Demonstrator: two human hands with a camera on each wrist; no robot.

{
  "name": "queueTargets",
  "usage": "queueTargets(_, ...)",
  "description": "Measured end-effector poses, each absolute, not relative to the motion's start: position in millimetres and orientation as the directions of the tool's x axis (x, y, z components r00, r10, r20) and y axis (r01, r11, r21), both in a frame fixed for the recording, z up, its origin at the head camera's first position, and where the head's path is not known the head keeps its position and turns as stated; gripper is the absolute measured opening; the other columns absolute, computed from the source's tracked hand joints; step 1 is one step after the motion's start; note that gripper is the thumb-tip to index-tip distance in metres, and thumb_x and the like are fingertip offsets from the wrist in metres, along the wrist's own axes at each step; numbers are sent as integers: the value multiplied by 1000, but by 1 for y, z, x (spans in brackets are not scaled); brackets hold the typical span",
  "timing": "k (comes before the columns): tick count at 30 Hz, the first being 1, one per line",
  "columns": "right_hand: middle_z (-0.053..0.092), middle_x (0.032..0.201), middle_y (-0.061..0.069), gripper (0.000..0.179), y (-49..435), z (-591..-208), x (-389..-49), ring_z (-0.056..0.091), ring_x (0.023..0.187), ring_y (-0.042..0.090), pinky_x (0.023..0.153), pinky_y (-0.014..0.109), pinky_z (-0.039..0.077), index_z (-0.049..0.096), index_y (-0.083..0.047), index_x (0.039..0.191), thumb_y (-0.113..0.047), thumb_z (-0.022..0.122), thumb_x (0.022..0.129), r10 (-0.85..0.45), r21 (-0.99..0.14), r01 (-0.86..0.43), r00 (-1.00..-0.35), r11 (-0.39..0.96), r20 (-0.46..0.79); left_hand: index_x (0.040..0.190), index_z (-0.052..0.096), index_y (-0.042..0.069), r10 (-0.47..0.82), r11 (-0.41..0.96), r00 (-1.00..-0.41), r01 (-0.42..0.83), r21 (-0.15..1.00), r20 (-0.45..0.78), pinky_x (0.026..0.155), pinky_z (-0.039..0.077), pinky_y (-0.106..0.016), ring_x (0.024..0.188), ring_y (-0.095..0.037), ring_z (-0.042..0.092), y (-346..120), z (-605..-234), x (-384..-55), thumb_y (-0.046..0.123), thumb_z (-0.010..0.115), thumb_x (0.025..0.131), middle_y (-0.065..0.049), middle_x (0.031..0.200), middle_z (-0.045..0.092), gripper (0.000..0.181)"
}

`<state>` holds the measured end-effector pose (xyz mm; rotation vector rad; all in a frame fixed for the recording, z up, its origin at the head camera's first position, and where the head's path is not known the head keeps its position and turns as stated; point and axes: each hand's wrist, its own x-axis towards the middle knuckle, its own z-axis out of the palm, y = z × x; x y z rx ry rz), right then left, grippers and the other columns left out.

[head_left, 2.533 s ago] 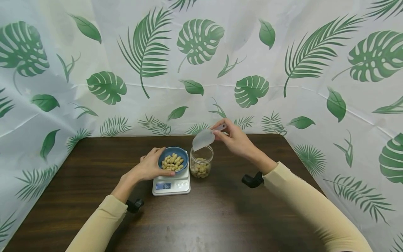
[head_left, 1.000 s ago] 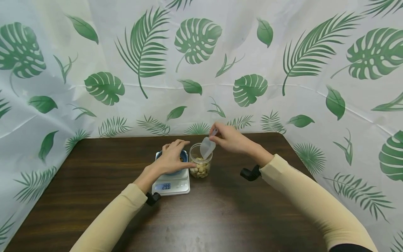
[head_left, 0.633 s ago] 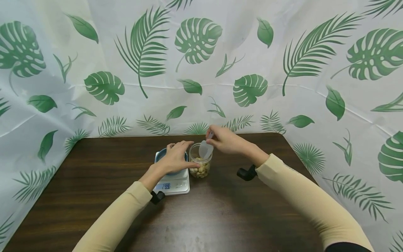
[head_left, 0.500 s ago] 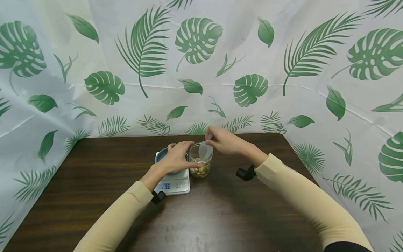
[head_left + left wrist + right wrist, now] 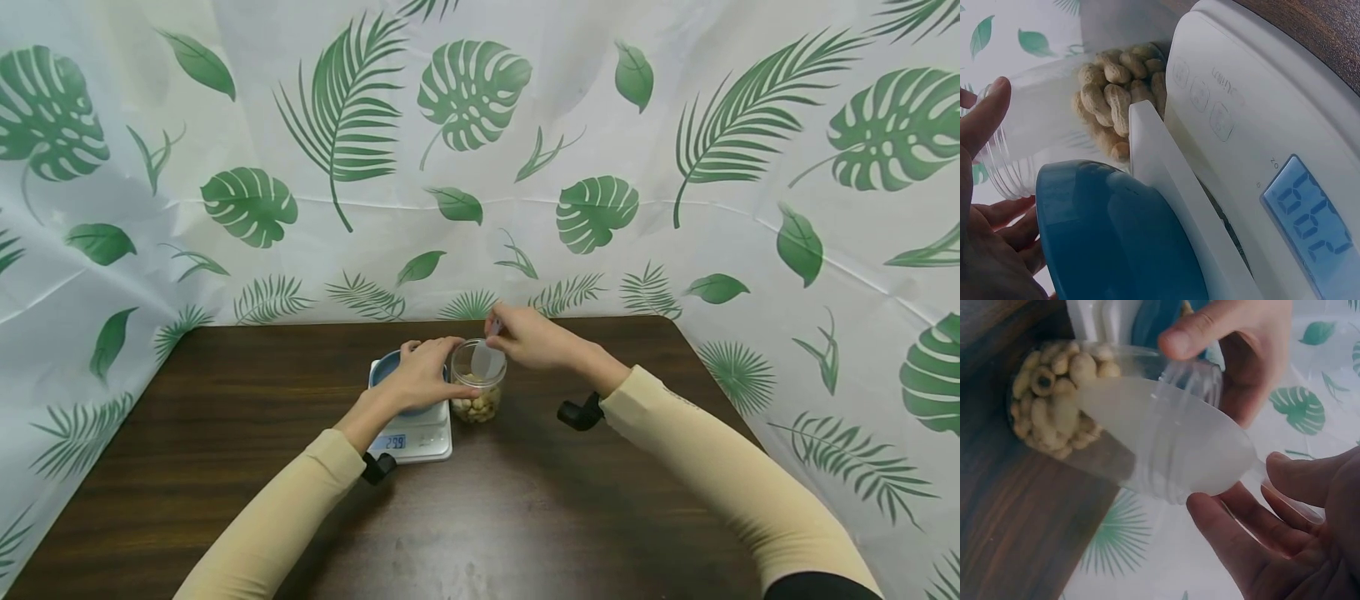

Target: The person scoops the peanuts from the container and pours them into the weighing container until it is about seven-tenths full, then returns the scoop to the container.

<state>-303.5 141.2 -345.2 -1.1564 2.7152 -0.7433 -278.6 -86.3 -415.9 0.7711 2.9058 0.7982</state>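
Note:
A clear jar (image 5: 480,406) of unshelled peanuts (image 5: 1054,406) stands upright beside a white scale (image 5: 423,443). My left hand (image 5: 420,377) reaches across the blue bowl (image 5: 1116,237) on the scale and holds the jar near its mouth, thumb on the near side and fingers on the far side. From above, my right hand (image 5: 536,337) pinches the handle of a translucent scoop (image 5: 1179,437). The scoop's blade is inside the jar, its tip at the peanuts. In the head view the left hand hides most of the bowl and its contents.
The scale's lit display (image 5: 390,442) shows digits at its front left. All of this sits toward the back of a dark wooden table (image 5: 480,525). A leaf-printed sheet (image 5: 525,167) hangs right behind the table's far edge.
My left hand has left the bowl, which now rests on the scale, and moved right to the jar. The display reading changed. My right hand has lowered the scoop into the jar.

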Motion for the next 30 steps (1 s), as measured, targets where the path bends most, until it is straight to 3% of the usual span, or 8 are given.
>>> queueTargets(8,66,103,12,14,134,-356,-303,67,90,23,71,36,56,58,0,114,-9,61,105,-709,-493,-651,-699,577,93,151,48,7,475,738,-875,456,497,97,110,21,-63,122,-27,56,-86,-416,-278,55,79,86,-6,133,62,86)
queueTargets(20,68,102,9,14,133,-367,-304,68,92,22,74,36,57,62,-2,112,-12,65,103,-673,-535,-644,-718,547,178,150,49,8,476,731,-873,457,507,102,109,22,-60,120,-26,57,-87,-416,-280,54,79,87,-5,133,63,84)
queueTargets(30,69,104,9,15,139,-374,-308,71,85,25,72,39,58,60,-7,116,-18,60,106,-594,-702,-483,-797,523,106,147,52,10,477,718,-871,465,519,121,106,25,-59,114,-22,60,-87,-418,-281,52,82,85,-2,128,66,81)
